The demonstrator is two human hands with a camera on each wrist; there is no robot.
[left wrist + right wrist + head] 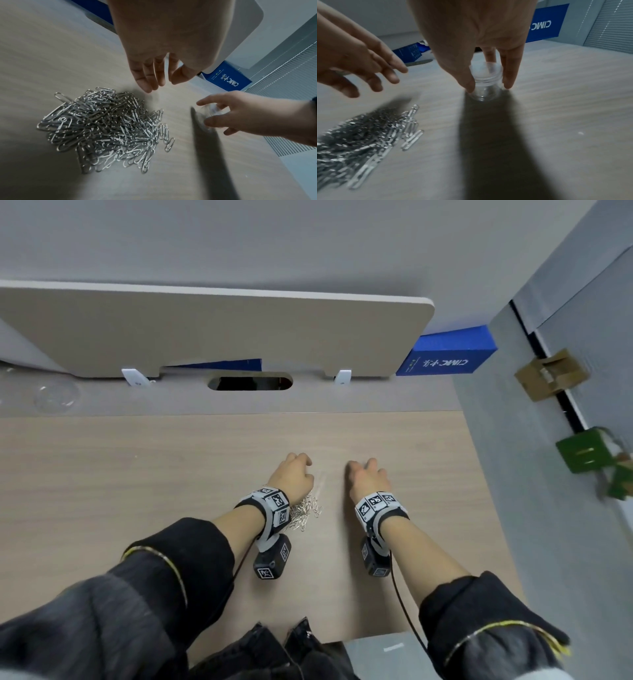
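Right hand [476, 33] gripping a small clear plastic screw-neck jar [485, 82] between thumb and fingers, jar upright on the pale wooden desk [137, 474], toward its right edge, left hand [168, 40] empty, fingers loosely spread, heap of silver wire paper clips [102, 128] under its wrist, near the jar

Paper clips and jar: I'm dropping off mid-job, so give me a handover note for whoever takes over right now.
Left hand: open, holds nothing, above the desk just beyond the paper clip pile.
Right hand: pinches the clear jar between thumb and fingers. The jar stands upright on the desk, to the right of the pile and apart from it.
Done: the clips lie in one heap; the jar looks empty.
Left: probably loading the clips into the jar, as none are in it yet.
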